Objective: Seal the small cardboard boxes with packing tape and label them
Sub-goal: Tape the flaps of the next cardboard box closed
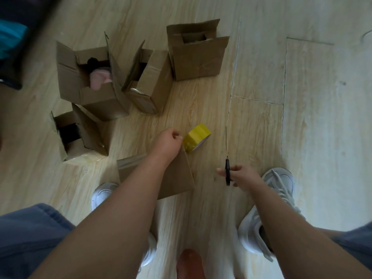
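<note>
Person stands over a pale wood-grain floor (261, 67), looking straight down.

Left hand (169, 141): fingers curled into a tight fist against the near side of a roll of yellow tape (198, 138), pinching it. Cannot tell whether the grip is on the roll itself or on a loose end. The roll sits tilted at the far edge of a closed box (177, 176), which lies flat on the floor between the feet and is partly hidden under the left forearm.

Right hand (239, 176): fingers wrapped round black scissors (227, 172), held well to the right of the closed box. Blades look closed and point away from the body.

Four more boxes stand beyond, flaps up:
- open box with something pink inside (90, 81), far left
- middle open box (145, 81), touching it on the right
- far open box (197, 51), just beside the middle one
- near-left open box (80, 135), dark inside

White sneakers (277, 198) on both feet; blue trouser legs at the bottom corners.
</note>
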Available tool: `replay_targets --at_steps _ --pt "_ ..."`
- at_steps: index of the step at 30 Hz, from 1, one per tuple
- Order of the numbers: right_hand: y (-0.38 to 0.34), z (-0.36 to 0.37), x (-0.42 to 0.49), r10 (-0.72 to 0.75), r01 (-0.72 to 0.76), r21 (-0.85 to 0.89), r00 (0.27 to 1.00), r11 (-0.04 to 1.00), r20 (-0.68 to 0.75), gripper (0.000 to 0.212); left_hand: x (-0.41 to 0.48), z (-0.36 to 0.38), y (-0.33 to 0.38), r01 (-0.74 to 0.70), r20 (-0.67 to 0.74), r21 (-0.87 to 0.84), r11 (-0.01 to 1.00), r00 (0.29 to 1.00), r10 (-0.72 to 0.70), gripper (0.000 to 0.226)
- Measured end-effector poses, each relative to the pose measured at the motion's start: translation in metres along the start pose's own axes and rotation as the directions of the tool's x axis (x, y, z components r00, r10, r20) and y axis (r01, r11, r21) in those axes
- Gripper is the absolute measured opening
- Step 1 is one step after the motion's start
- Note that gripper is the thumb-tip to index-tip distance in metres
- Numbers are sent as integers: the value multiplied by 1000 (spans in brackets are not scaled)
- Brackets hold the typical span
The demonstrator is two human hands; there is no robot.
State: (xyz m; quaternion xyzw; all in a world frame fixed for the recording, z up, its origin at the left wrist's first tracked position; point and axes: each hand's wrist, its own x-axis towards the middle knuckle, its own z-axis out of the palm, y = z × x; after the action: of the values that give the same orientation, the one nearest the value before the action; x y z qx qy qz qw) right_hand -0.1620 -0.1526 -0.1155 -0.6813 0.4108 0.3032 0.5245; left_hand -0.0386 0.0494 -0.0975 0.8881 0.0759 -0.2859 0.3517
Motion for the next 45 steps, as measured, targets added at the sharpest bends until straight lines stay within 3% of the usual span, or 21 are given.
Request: replay_targets --at_steps 7,11,14,17,21,27,35,45 --pt "-8 0 -29 -90 47 145 950 988 300 30 -28 4 -19 -62 -98 150 987 992 77 34" --pt "-11 3 -35 -38 30 23 897 999 440 55 -32 5 -19 -81 -117 130 988 988 97 36" --pt "-11 8 -35 21 1 -43 868 999 496 60 -31 5 -19 -67 -125 89 994 989 78 35" --pt "-14 14 -32 60 -13 -101 873 995 483 59 -31 7 -22 -89 -147 66 994 984 98 33" --pt "-23 26 -23 7 21 -56 889 998 458 67 -29 10 -24 -103 -160 58 993 981 111 31" --pt "-42 36 -15 -30 32 4 885 999 464 53 -28 10 -27 -108 -164 59 992 980 116 30" --pt "-33 34 -8 -33 1 67 881 998 472 67 -29 9 -27 -101 -165 59 993 980 109 31" --pt "-34 30 -3 -92 97 4 939 995 331 49 -25 11 -30 -118 -168 72 990 977 128 30"
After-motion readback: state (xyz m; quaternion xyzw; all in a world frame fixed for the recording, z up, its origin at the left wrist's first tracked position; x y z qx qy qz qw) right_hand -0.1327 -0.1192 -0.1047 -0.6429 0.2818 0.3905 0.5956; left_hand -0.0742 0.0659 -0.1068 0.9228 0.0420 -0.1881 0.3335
